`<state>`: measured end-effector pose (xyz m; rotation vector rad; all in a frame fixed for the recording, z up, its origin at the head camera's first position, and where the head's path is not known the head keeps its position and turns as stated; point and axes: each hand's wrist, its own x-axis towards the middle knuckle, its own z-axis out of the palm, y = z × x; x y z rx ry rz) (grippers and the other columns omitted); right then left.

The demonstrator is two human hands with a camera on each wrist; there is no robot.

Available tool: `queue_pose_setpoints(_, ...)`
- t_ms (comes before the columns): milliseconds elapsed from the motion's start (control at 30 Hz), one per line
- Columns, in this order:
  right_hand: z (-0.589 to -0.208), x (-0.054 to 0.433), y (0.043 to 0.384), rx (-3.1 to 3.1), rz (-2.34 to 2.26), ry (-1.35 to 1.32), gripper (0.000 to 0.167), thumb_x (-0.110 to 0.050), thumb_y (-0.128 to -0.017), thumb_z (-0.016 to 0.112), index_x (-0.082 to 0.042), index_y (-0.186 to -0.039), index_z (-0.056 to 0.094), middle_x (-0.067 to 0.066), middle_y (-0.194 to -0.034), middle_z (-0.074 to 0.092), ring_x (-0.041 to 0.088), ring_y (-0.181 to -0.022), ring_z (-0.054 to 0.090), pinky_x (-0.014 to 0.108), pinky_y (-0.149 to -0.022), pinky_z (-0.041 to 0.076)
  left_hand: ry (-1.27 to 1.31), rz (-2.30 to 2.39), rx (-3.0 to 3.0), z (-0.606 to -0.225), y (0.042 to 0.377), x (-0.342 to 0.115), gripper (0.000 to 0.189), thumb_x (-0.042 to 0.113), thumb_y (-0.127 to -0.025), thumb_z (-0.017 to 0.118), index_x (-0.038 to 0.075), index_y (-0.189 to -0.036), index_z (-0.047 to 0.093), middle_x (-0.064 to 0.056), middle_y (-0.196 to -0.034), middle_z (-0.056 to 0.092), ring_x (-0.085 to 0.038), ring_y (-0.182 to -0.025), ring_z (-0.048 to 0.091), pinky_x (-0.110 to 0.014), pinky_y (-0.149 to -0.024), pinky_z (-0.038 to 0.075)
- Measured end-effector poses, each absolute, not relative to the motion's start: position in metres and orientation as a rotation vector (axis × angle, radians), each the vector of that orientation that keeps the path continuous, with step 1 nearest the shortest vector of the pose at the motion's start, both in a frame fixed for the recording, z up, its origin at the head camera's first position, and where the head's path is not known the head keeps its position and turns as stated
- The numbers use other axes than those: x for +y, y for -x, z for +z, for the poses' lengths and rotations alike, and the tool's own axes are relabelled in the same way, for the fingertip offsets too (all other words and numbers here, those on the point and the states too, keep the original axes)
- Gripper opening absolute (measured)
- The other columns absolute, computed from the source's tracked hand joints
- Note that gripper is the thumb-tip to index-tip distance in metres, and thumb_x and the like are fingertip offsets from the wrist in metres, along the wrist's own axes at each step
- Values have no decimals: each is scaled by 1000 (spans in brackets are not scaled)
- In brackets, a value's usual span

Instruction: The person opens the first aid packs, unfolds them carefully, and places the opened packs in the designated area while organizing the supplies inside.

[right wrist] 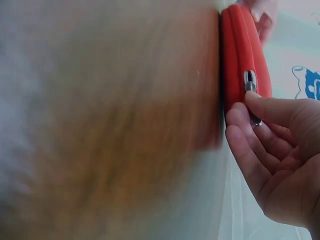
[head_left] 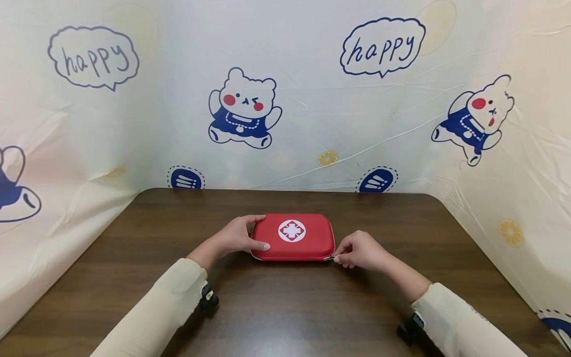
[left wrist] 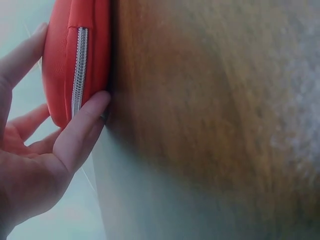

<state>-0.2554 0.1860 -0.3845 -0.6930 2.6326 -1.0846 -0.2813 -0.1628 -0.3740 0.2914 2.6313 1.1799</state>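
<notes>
Red zip case (head_left: 294, 248), one, lies flat on wood-grain table (head_left: 294, 307); lid carries one white round cross emblem (head_left: 292, 230); left hand (head_left: 241, 235), spread wide, grips case's left end; right hand (head_left: 361, 251) pinches one zip pull (right wrist: 250, 86) at case's near right corner; cloth (head_left: 312, 119) behind case reads "happy" twice, in two bubbles (head_left: 382, 47); two black wrist devices (head_left: 208, 299) nearer than case.

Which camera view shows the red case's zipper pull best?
The right wrist view: the zipper pull appears close up there, partly covered by the right hand. The head view shows it only tiny, at a corner of the red case; the left wrist view shows zipper teeth, not this pull.
</notes>
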Motion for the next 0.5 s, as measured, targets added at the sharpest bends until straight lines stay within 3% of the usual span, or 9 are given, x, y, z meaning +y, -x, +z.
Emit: queue_pose_setpoints(500,-385,201,293,2718,-1113,609,4,-8,-84,76,-5,-83,75,5,-69,68,15,-59,61,31,-56,56,-337,1211,2550,-374,287,-165,87,24,-72,87,15,-146,43,-16,-142,42,-34,-121,44,-36,-72,59)
